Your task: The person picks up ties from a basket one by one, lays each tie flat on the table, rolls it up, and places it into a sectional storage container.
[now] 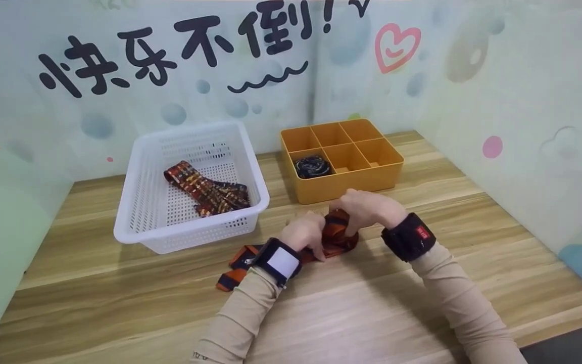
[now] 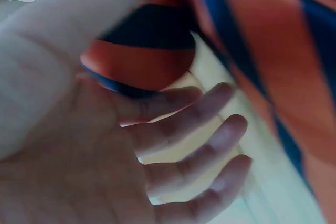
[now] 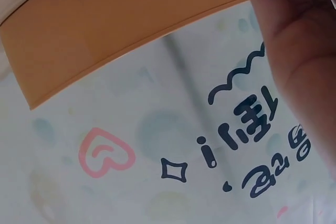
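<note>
An orange and navy striped necktie (image 1: 333, 233) lies partly rolled on the table in front of me. Its loose tail (image 1: 232, 279) stretches left beneath my left wrist. My left hand (image 1: 302, 233) holds the left side of the roll. In the left wrist view a rounded fold of the striped tie (image 2: 152, 59) sits between thumb and index finger, and the other fingers are spread apart, slightly bent. My right hand (image 1: 369, 207) grips the right side of the roll from above; in the right wrist view, only part of this hand (image 3: 302, 40) shows, its fingertips out of frame.
A white perforated basket (image 1: 142, 233) at the back left contains plaid neckties (image 1: 205, 189). Just beyond my hands stands an orange six-compartment box (image 1: 351, 183), with a dark rolled necktie (image 1: 312, 167) in its front left compartment. Printed wall panels (image 1: 271, 108) border the table behind and at both sides.
</note>
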`<action>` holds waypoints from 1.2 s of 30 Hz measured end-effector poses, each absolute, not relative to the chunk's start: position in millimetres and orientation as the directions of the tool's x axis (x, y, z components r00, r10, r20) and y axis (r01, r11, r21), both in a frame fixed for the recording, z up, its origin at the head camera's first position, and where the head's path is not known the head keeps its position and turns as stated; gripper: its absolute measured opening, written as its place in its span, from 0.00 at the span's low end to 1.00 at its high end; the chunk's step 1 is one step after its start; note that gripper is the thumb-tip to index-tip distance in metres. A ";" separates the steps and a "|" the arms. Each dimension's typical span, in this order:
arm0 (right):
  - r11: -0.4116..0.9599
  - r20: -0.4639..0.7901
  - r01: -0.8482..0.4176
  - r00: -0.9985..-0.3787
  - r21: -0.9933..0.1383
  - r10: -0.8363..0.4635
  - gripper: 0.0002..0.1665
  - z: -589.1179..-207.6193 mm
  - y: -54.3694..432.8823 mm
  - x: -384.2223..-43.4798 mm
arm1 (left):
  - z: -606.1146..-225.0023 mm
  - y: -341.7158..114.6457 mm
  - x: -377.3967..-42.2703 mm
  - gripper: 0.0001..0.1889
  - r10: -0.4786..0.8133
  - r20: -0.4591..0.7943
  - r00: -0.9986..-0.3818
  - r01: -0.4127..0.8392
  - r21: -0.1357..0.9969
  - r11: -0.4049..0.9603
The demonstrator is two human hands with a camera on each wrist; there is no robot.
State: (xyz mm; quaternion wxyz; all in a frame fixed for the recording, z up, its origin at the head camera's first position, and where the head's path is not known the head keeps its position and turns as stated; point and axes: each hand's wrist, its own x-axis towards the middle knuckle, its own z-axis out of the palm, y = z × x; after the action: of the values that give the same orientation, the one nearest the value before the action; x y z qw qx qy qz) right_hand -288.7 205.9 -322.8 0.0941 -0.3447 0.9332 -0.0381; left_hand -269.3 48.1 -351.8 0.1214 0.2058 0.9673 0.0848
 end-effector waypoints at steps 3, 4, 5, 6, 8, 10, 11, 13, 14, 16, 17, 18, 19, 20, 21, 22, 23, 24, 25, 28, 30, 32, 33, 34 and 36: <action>0.753 -0.169 -0.638 -0.734 -0.162 -0.658 0.23 -319.9 207.7 -288.0 | -356.6 44.6 -276.4 0.25 0.401 -0.204 -0.893 0.353 0.233 0.906; 0.762 -0.172 -0.629 -0.742 -0.155 -0.648 0.23 -318.9 206.9 -286.7 | -357.3 43.2 -278.3 0.24 0.406 -0.201 -0.892 0.354 0.249 0.901; 0.776 -0.177 -0.614 -0.756 -0.141 -0.630 0.23 -318.1 205.5 -284.6 | -357.5 42.0 -279.5 0.24 0.415 -0.200 -0.887 0.359 0.265 0.895; 0.795 -0.182 -0.596 -0.774 -0.118 -0.607 0.23 -317.5 203.0 -282.0 | -357.0 41.0 -280.0 0.24 0.428 -0.198 -0.882 0.369 0.276 0.888; 0.827 -0.170 -0.561 -0.811 -0.043 -0.559 0.22 -317.7 196.1 -275.5 | -353.3 39.4 -278.5 0.24 0.451 -0.204 -0.869 0.378 0.314 0.871; 0.836 -0.127 -0.547 -0.833 0.043 -0.538 0.19 -320.2 189.4 -269.1 | -347.8 38.2 -276.4 0.26 0.497 -0.198 -0.845 0.402 0.378 0.834; 0.832 -0.100 -0.549 -0.835 0.079 -0.541 0.18 -321.8 186.4 -266.2 | -344.8 37.8 -275.2 0.26 0.522 -0.187 -0.832 0.417 0.410 0.811; 0.820 -0.048 -0.556 -0.830 0.133 -0.555 0.17 -324.7 182.1 -262.3 | -339.7 37.9 -273.2 0.27 0.567 -0.158 -0.808 0.446 0.465 0.765; 0.817 -0.032 -0.558 -0.828 0.142 -0.560 0.17 -325.7 181.1 -261.5 | -337.9 38.3 -272.4 0.27 0.583 -0.140 -0.800 0.458 0.485 0.745; 0.815 -0.033 -0.565 -0.824 0.130 -0.566 0.17 -326.5 181.2 -262.4 | -336.0 39.9 -271.0 0.26 0.590 -0.108 -0.800 0.471 0.497 0.729; 0.817 -0.052 -0.567 -0.823 0.107 -0.565 0.17 -326.3 182.1 -264.0 | -336.0 41.1 -270.6 0.25 0.585 -0.097 -0.805 0.473 0.490 0.732; 0.817 -0.078 -0.570 -0.821 0.081 -0.565 0.17 -325.9 183.8 -266.1 | -336.4 42.3 -270.4 0.24 0.574 -0.094 -0.813 0.468 0.482 0.741; 0.818 -0.108 -0.573 -0.817 0.053 -0.566 0.18 -325.2 186.0 -268.7 | -337.2 43.6 -270.1 0.24 0.561 -0.091 -0.823 0.458 0.477 0.750; 0.817 -0.140 -0.576 -0.811 0.023 -0.568 0.20 -324.2 188.5 -271.2 | -338.3 44.9 -269.9 0.23 0.548 -0.091 -0.832 0.447 0.475 0.758; 0.816 -0.176 -0.579 -0.802 -0.011 -0.571 0.23 -323.3 191.3 -274.0 | -339.4 46.1 -269.7 0.24 0.538 -0.090 -0.838 0.442 0.468 0.765; 0.810 -0.210 -0.585 -0.787 -0.047 -0.581 0.25 -322.5 193.9 -276.7 | -340.6 47.1 -269.9 0.24 0.531 -0.088 -0.843 0.440 0.457 0.773; 0.805 -0.242 -0.587 -0.772 -0.083 -0.588 0.27 -321.8 196.5 -279.1 | -341.7 47.9 -270.2 0.25 0.524 -0.085 -0.848 0.436 0.449 0.779; 0.799 -0.267 -0.591 -0.756 -0.116 -0.598 0.30 -321.3 199.2 -281.2 | -342.7 48.5 -270.4 0.26 0.517 -0.082 -0.852 0.433 0.444 0.784; 0.793 -0.289 -0.590 -0.741 -0.150 -0.606 0.31 -320.8 201.5 -283.1 | -343.6 48.9 -270.4 0.28 0.511 -0.079 -0.856 0.431 0.437 0.790; 0.773 -0.317 -0.591 -0.706 -0.228 -0.633 0.31 -320.1 206.4 -286.9 | -346.2 48.8 -270.8 0.30 0.495 -0.074 -0.866 0.428 0.404 0.808; 0.758 -0.294 -0.604 -0.699 -0.246 -0.652 0.28 -320.1 207.4 -288.1 | -347.1 48.3 -270.3 0.32 0.487 -0.079 -0.870 0.422 0.392 0.817; 0.741 -0.255 -0.628 -0.696 -0.236 -0.671 0.24 -319.7 206.1 -287.5 | -347.1 47.7 -269.3 0.32 0.486 -0.087 -0.869 0.420 0.388 0.821; 0.739 -0.236 -0.638 -0.700 -0.218 -0.674 0.23 -319.2 204.7 -286.5 | -346.4 47.5 -268.9 0.31 0.488 -0.094 -0.868 0.419 0.392 0.819; 0.741 -0.217 -0.642 -0.709 -0.194 -0.671 0.21 -318.6 203.0 -285.3 | -345.4 47.1 -268.3 0.30 0.493 -0.099 -0.864 0.420 0.396 0.817; 0.759 -0.190 -0.637 -0.736 -0.131 -0.650 0.20 -316.8 199.2 -281.5 | -342.0 46.6 -267.1 0.26 0.508 -0.102 -0.855 0.427 0.418 0.802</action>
State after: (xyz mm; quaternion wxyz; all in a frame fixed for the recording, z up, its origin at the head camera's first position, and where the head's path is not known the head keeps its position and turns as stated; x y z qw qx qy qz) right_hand -281.5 199.2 -316.8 0.1129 -0.3457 0.9311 -0.0287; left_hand -267.1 46.6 -342.0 0.1049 0.2476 0.9435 0.1938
